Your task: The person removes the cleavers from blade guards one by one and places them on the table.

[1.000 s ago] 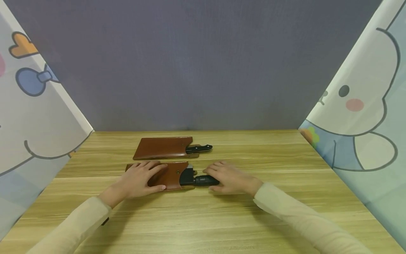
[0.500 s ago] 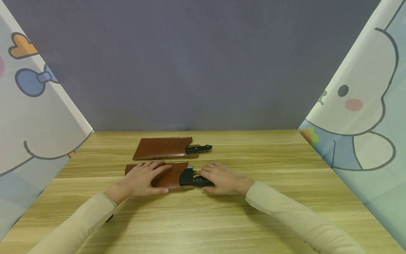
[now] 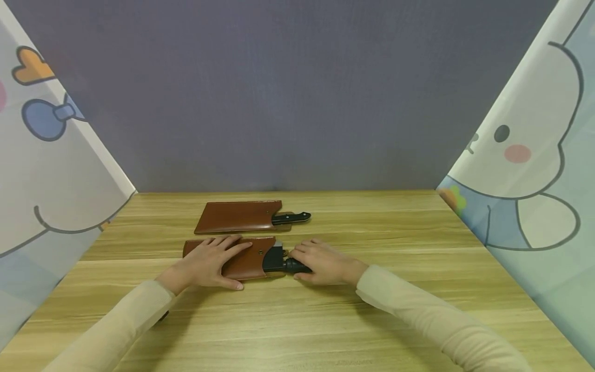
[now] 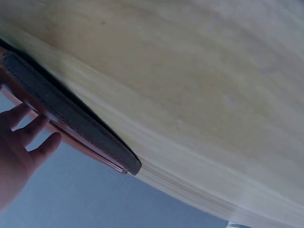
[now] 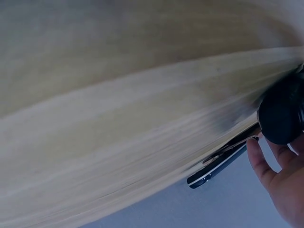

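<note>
On the table, a brown leather sheath (image 3: 251,261) lies flat with a black-handled knife in it. The knife's handle (image 3: 297,265) and dark base stick out to the right. My left hand (image 3: 209,263) rests across the sheath with fingers spread, its thumb reaching past the near edge. My right hand (image 3: 323,263) holds the handle's end, fingers over the top and thumb at the near side. In the left wrist view the sheath's dark edge (image 4: 71,111) runs beside my fingertips. The black handle butt (image 5: 282,114) shows above my fingers in the right wrist view.
Behind lies a second brown sheath (image 3: 237,217), holding another knife whose riveted black handle (image 3: 293,218) points right. The wooden table (image 3: 297,330) ends at a grey back panel (image 3: 288,103). Cartoon-printed panels (image 3: 530,119) flank it on both sides.
My right hand has moved left along the handle, covering more of its end. My left hand has shifted slightly right, and its thumb has slid nearer to me, off the sheath's edge.
</note>
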{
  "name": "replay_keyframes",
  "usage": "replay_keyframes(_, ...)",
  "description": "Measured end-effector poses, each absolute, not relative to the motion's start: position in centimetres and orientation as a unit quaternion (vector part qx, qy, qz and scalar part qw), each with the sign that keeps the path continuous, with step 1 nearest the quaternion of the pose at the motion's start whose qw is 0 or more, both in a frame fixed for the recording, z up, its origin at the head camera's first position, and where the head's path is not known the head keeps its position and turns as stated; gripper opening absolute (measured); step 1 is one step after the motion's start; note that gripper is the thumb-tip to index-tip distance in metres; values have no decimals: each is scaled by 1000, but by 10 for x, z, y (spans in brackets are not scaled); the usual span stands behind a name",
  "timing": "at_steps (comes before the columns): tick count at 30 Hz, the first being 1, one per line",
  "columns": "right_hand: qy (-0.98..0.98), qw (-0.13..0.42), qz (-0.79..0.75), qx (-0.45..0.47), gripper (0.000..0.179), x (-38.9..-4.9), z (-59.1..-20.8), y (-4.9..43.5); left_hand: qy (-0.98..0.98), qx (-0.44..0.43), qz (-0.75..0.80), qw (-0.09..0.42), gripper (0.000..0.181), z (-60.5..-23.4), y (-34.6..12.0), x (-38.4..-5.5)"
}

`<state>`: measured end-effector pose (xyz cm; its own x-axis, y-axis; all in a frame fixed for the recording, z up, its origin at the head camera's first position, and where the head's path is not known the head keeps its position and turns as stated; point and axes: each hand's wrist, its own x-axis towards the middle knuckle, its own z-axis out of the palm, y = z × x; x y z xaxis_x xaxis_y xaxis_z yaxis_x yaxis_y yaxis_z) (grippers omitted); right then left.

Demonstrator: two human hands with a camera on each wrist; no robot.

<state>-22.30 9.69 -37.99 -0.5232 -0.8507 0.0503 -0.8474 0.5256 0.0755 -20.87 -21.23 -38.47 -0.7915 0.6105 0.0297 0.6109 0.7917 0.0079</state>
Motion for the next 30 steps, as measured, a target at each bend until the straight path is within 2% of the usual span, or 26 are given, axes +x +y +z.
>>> replay_keyframes(5, -878, 32, -24, 478, 47, -224, -382, 95, -946, -323, -16, -2, 100, -388, -214, -212)
replay_keyframes(22, -888, 13, -20, 459, 53, -224, -384, 89, -944, -328, 1, 14, 98, -386, -213, -216)
replay_keyframes(30, -890, 23, -12, 456, 48, -224, -385, 87, -946, -324, 2, 24, 97, -387, -213, -216)
